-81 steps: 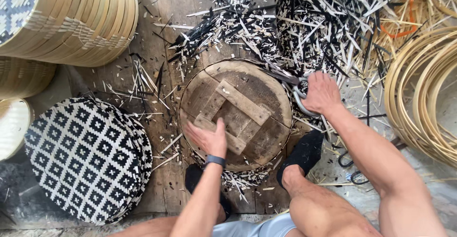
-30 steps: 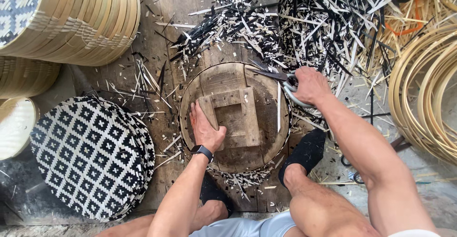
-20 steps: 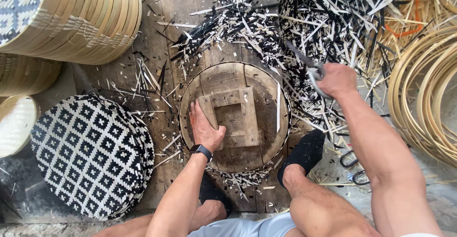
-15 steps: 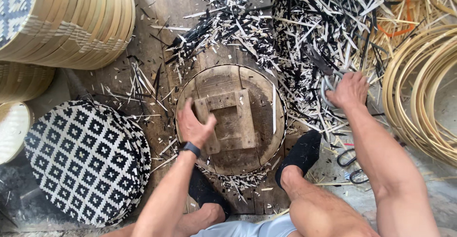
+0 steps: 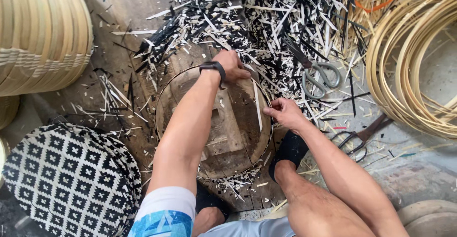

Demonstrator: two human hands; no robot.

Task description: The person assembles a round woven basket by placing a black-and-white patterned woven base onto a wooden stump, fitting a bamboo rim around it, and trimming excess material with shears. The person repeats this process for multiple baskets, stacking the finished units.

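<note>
Round wooden form [image 5: 228,137] centre frame, on plank floor [image 5: 119,23], between feet in dark slippers [image 5: 289,149]. Thin bamboo hoop [image 5: 263,99] running round its rim. Boards on top rough, worn, nailed in a cross.

Left hand [image 5: 232,65] reaching over far edge of form, wrist with black watch [image 5: 213,67], fingers curled down onto rim, tips partly hidden; cannot tell if pinching anything. Right hand [image 5: 284,112] at right edge of form, fingers bunched together on the hoop there, thumb against forefinger; exact grip cannot tell.

Room: tight. Far side and right blocked by heap of black and pale bamboo offcuts [image 5: 266,23], thin, flat, splintery, touching form's far edge. Scissors [image 5: 318,77], metal, grey looped handles, lying on the heap just beyond right hand. Second dark tool [image 5: 364,137] on floor right of the right forearm, near. Coils of pale round rattan hoops [image 5: 414,65] far right, well apart from form. Left: bare strip of planks with scattered slivers, some open room there. Lower left: round woven lid [image 5: 66,184], black-and-white diamond pattern, flat weave, near form but not touching. Upper left: stack of pale ribbed bamboo baskets [image 5: 43,32], curved walls, well apart.
</note>
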